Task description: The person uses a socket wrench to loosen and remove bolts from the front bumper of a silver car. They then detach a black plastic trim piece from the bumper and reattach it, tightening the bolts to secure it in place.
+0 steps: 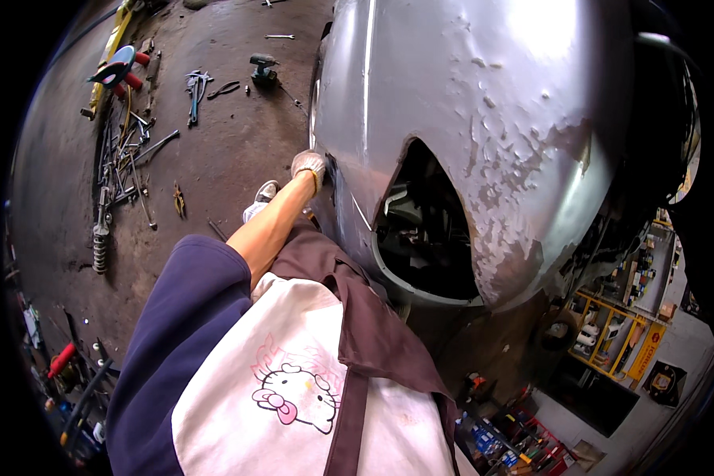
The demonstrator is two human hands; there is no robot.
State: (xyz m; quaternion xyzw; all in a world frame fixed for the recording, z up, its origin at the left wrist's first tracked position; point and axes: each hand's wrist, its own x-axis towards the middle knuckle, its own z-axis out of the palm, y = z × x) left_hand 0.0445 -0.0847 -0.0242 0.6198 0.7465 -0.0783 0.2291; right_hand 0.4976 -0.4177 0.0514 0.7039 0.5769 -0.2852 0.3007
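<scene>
My left hand [309, 164], in a whitish work glove with a yellow cuff, is at the side of a silver car body [420, 87]. It lies against or just beside the dark lower edge of the panel; its fingers are turned away, so I cannot make out what they grip. Close to that arm, the car's front has a dark, empty headlight opening [424, 230]. Flaking paint [492, 159] covers the panel right of the opening. My right hand does not show.
On the floor to the left lie a cordless drill [263, 70], pliers [224, 90], yellow-handled pliers [179, 200], a wrench [279, 36] and a heap of wrenches and bars [135, 151]. A coil-spring shock absorber [101, 238] is beside them. A yellow shelf rack [607, 333] stands at lower right.
</scene>
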